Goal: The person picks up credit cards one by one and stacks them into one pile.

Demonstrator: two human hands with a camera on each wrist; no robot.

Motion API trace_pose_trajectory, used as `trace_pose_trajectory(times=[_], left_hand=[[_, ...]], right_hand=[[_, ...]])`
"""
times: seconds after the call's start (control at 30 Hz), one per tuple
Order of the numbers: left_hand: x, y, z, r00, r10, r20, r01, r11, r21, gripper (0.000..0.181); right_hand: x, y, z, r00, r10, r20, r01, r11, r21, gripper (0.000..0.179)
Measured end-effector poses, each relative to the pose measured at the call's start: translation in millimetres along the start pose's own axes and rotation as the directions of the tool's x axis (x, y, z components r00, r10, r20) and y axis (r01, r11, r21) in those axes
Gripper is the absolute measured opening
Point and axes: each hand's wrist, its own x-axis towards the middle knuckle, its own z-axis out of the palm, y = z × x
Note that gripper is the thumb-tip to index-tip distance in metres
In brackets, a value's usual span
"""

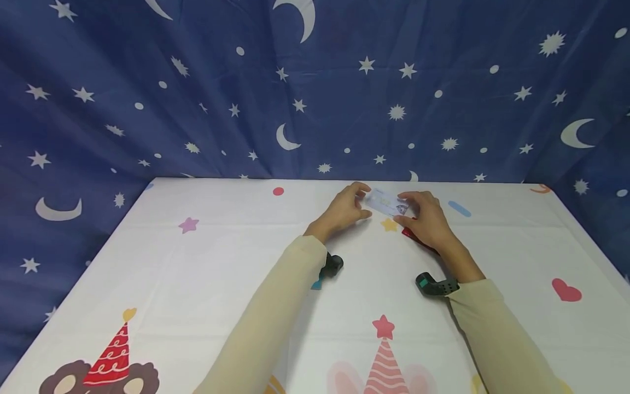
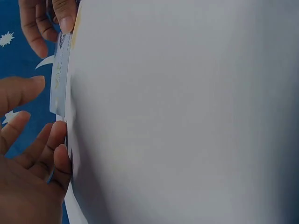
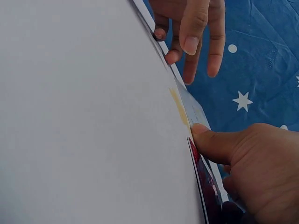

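A pale bluish ID-style card (image 1: 385,202) with a small portrait at its right end is near the far edge of the table. My right hand (image 1: 427,219) pinches that end; in the right wrist view its thumb presses on the card (image 3: 189,105). Around the card's left end my left hand (image 1: 343,209) is held with thumb and fingers spread. The left wrist view shows a small gap between those fingers and the card (image 2: 60,79). Beneath the right hand lies a flat, glossy red and dark piece (image 1: 409,234), partly hidden by the hand.
A white tablecloth (image 1: 236,262) with printed stars, hearts and party hats covers the table. Behind its far edge hangs a dark blue curtain (image 1: 334,93) with moons and stars. Black devices sit at the left wrist (image 1: 334,265) and the right wrist (image 1: 435,285).
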Motion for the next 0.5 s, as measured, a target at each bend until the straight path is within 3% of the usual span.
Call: trace_pose_trajectory(times=[0.23,0.5], left_hand=[[0.7,3.7,1.6,0.999,-0.02,0.034,0.02,1.0,0.012,0.06],[3.4,5.6,5.4,1.0,0.025,0.015,-0.026,0.999,0.031,0.063]], right_hand=[[-1.2,-1.3,0.0,0.999,-0.031,0.014,0.031,0.999,0.008,0.052],[-3.1,-0.7,1.3,0.998,-0.055,0.011,0.054,0.998,0.02,0.054]])
